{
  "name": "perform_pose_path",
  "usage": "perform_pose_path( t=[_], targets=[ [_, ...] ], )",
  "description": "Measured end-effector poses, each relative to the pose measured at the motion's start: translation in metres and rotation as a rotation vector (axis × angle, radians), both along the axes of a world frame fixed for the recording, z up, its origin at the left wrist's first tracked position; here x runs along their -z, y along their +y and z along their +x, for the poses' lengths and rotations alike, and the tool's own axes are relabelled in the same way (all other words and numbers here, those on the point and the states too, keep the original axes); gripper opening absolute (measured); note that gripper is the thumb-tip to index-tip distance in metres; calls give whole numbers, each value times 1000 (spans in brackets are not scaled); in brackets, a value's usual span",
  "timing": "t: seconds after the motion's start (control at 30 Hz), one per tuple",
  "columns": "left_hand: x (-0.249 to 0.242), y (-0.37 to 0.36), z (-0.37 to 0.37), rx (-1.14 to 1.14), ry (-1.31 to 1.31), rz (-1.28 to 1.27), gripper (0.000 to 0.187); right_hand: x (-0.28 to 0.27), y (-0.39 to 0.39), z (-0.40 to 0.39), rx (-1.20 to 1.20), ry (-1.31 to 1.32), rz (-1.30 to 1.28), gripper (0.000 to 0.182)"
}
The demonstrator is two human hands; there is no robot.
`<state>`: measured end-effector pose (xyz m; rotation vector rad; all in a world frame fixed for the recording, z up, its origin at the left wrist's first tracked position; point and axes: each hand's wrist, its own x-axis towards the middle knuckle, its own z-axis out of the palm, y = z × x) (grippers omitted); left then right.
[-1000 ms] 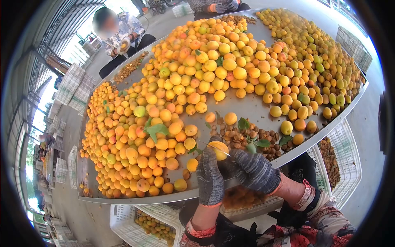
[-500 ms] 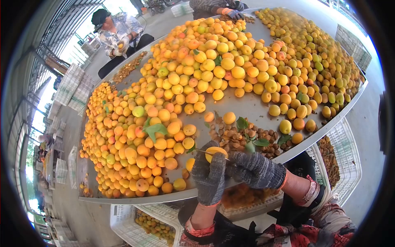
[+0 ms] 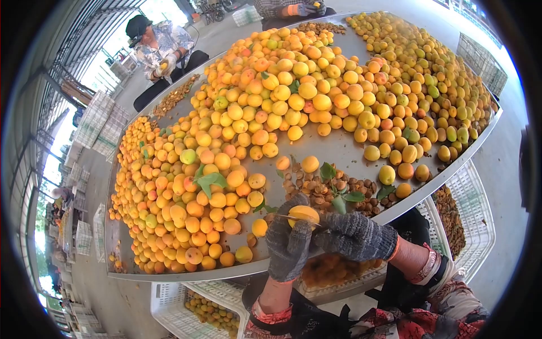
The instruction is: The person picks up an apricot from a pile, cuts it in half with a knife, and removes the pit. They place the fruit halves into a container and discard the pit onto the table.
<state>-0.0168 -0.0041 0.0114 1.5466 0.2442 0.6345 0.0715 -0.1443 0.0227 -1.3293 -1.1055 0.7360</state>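
Note:
My left hand (image 3: 288, 240), in a dark grey knitted glove, is closed around an orange-yellow apricot (image 3: 305, 213) just above the table's near edge. A thin knife (image 3: 289, 217) lies across that apricot, its narrow blade sticking out to the left. My right hand (image 3: 358, 236), gloved alike, is closed at the blade's right end; its fingers hide the handle. Just beyond my hands lies a heap of brown apricot pits (image 3: 361, 188) with a few green leaves (image 3: 340, 203). A big mound of whole apricots (image 3: 243, 121) spreads over the metal table (image 3: 330, 148).
White plastic crates stand below the near edge: one holds apricots (image 3: 212, 311), another orange fruit pieces (image 3: 339, 271), another brown pits (image 3: 449, 220). A person in a dark cap (image 3: 164, 48) sits at the far left side, another person (image 3: 293, 8) at the far edge. Stacked crates (image 3: 99, 116) stand left.
The apricot in my left hand has turned, its rounded side now facing up, with the blade still across it. The far person's gloved hands have lifted from the table. The view has shifted slightly.

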Motion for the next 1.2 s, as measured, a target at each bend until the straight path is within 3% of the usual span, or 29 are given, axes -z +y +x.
perform_pose_path(
  t=[0.17,0.37,0.47,0.57,0.67,0.77,0.83,0.97,1.03,1.13,1.2],
  targets=[
    [2,2,-5,38,10,-21,48,0,-5,-1,-46,14,-101,38],
    [7,0,-7,61,29,-44,48,11,-5,-7,107,-114,-18,36],
    [4,-1,-2,104,-4,-36,47,8,-9,-1,30,-88,14,36],
    [4,1,-1,135,-25,-50,46,9,-10,1,-14,-83,-119,37],
    [11,1,4,111,2,-69,42,26,-4,-1,57,-113,10,37],
    [11,-5,10,57,38,-88,37,51,-1,-7,253,-300,71,37],
    [11,-8,12,37,55,-108,34,22,1,-13,337,-361,-139,34],
    [10,-9,9,7,67,-114,33,22,4,-16,311,-432,-335,32],
    [7,-4,7,9,72,-117,33,40,10,-19,249,226,153,30],
    [5,-2,4,27,42,-22,34,27,0,-6,82,276,-16,30],
    [4,-2,3,27,69,-144,27,28,-4,-1,38,242,-36,30]
  ],
)
